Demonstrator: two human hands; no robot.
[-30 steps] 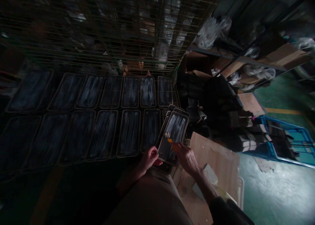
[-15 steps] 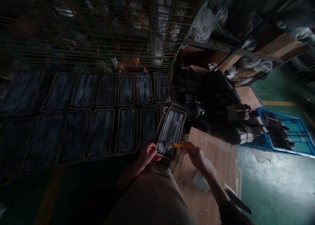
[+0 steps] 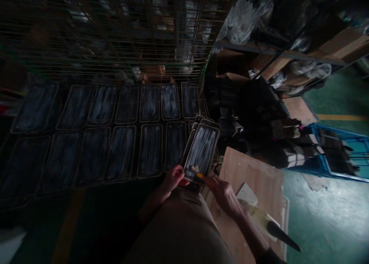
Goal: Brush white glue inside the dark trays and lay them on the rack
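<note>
A dark rectangular tray (image 3: 203,144) streaked with white lies tilted on top of others like it, in front of me. My left hand (image 3: 175,177) grips its near left corner, thumb on the rim and fingers below. In my right hand (image 3: 223,194) is a brush (image 3: 198,174) with a yellow-orange handle. Its pale bristles touch the near end of the tray's streaked surface. Rows of similar dark trays (image 3: 151,148) with white streaks stretch away to the left.
A wire mesh cage (image 3: 161,33) rises behind the trays. On the right, a wooden board (image 3: 230,233) carries a white block (image 3: 247,194) and a dark-handled tool (image 3: 282,235). Beyond are dark stacked bundles, a blue crate (image 3: 324,160) and a shelf with cardboard boxes and plastic bags (image 3: 245,21).
My right hand has moved the brush slightly left and down, toward the tray's near edge, and the handle has turned. My left hand keeps its hold. The view has shifted slightly.
</note>
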